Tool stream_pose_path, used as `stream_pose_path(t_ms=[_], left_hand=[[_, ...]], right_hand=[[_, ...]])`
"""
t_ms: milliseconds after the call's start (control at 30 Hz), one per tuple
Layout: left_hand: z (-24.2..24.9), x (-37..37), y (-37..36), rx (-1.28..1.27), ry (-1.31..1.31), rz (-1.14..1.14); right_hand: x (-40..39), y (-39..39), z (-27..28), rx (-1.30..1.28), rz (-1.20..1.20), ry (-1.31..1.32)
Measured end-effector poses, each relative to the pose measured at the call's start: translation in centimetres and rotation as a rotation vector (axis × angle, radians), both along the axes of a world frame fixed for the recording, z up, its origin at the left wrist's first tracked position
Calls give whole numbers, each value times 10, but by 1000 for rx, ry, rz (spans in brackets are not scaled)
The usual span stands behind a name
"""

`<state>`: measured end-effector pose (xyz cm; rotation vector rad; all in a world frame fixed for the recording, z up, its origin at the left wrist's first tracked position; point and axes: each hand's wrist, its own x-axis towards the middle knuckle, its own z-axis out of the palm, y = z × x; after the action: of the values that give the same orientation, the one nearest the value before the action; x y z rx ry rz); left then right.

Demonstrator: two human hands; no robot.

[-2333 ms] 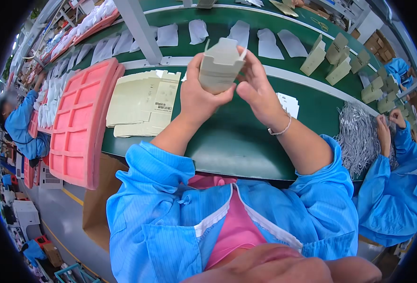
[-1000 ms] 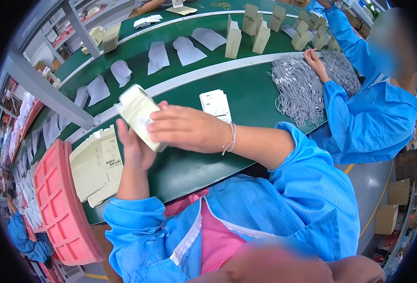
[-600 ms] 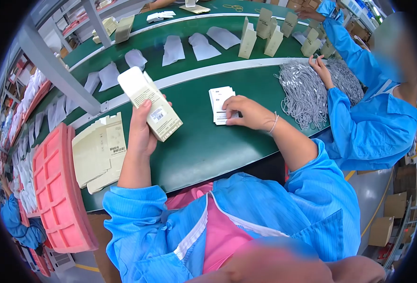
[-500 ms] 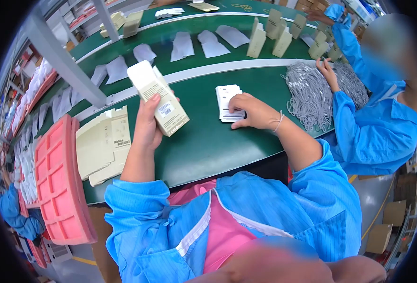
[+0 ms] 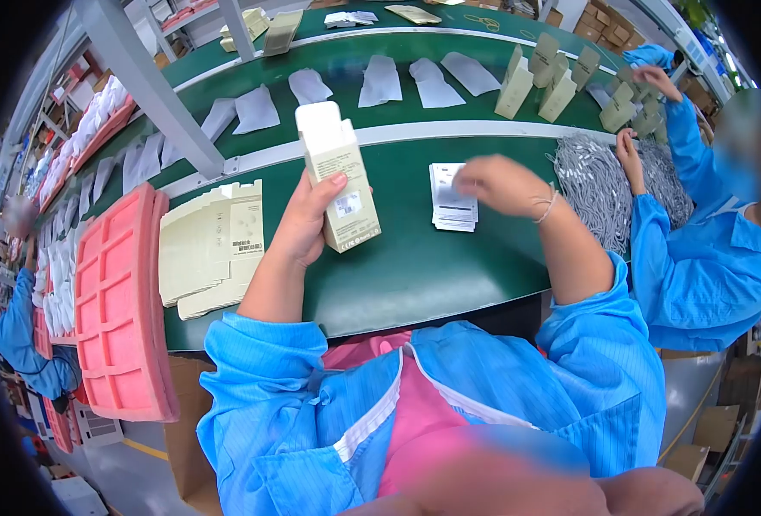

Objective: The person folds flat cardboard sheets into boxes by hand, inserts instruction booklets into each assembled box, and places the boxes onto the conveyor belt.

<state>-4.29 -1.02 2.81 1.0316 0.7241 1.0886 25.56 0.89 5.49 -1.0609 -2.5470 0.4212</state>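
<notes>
My left hand [image 5: 305, 217] is closed around an upright pale cream box [image 5: 346, 202], whose top flap stands open. My right hand [image 5: 499, 185] is blurred by motion over the right edge of a small stack of white printed cards [image 5: 452, 206]; whether it holds a card cannot be made out. The cards lie on the green table [image 5: 397, 297]. Left of my left forearm lies a pile of flattened cream boxes [image 5: 212, 249].
Pink foam trays [image 5: 118, 310] stand at the left edge. Grey cords [image 5: 595, 193] lie to the right, beside a co-worker in blue [image 5: 707, 275]. Beyond a metal rail [image 5: 415, 132] are white pouches [image 5: 380, 82] and standing cream boxes [image 5: 514, 84]. A grey post [image 5: 152, 90] rises at the left.
The view has shifted, so the table's things appear further right. My right hand has lifted from the card stack and is blurred. My left hand still holds the box, now more upright.
</notes>
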Motion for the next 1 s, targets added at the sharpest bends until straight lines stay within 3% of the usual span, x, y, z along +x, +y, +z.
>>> stream_pose_path(t_ms=[33,100,167,400,533,633,667,733,800,833,867,933,967,1000], left_hand=[[-1,0,-1,-1,33,-12],[-3,-2,3,23,97,-75],[-7,-8,3,62,234,-212],[9,-6,-2,62,277,-204],[10,-7,0,63,273,-204],[5,-7,1,76,266,-171],[2,-6,2,99,259,-136],[2,-4,4,119,254,-103],[7,-5,5,341,586,149],[9,-6,5,452,750,277],[7,-14,11,451,753,275],[-2,-42,29,566,1201,844],[-3,-50,31,564,1201,849],[-5,-57,32,211,1471,614]], right_hand=[[-3,1,9,123,-31,56],[-24,-3,39,181,-27,651],[-39,4,50,184,13,634],[-92,26,30,225,121,519],[-99,38,26,358,144,773],[-102,36,25,-150,155,531],[-106,35,23,-149,160,536],[-116,27,18,105,260,462],[-115,29,13,232,304,426],[-111,37,11,298,216,446],[-104,47,8,362,127,464],[-84,76,5,518,-78,476],[-68,95,5,607,-193,468],[-51,109,3,629,-284,429]])
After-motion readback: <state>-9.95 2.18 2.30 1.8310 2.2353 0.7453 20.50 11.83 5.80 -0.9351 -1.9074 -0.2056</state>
